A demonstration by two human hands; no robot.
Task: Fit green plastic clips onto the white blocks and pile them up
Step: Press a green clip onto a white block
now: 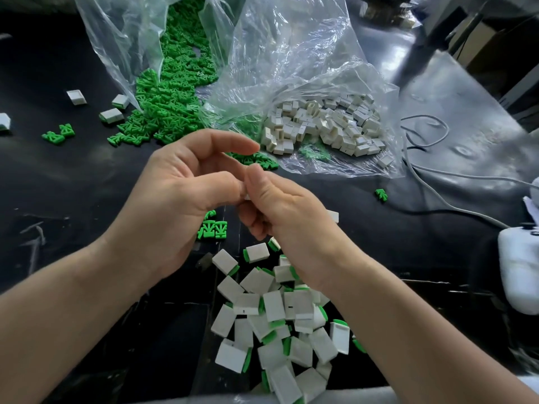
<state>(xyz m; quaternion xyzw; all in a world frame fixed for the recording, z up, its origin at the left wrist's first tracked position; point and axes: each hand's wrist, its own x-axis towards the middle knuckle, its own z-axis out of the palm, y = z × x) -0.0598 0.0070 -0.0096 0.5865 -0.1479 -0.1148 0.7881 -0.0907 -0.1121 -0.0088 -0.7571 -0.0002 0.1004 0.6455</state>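
- My right hand (280, 211), fingers curled, grips a white block (247, 196). Only a sliver shows, so long axis and facing are unreadable.
- My left hand (180, 193) is loosely curved, thumb tip touching the block; pinch unclear.
- Clipped pile (274, 316) lies under my right wrist.

On my feed the person's left hand (175, 193) and right hand (280, 211) are bare, and so are both wrists. The left forearm (73, 301) and right forearm (408, 330) run uncovered all the way to the frame's edges. Knuckle creases and wrist tendons show plainly. A strip of pale grey cloth (189, 399) lies along the bottom edge; I cannot tell whether it is clothing. At the lower right corner a bluish-white edge (532, 384) borders the right forearm, possibly a sleeve hem, too cropped to be sure.
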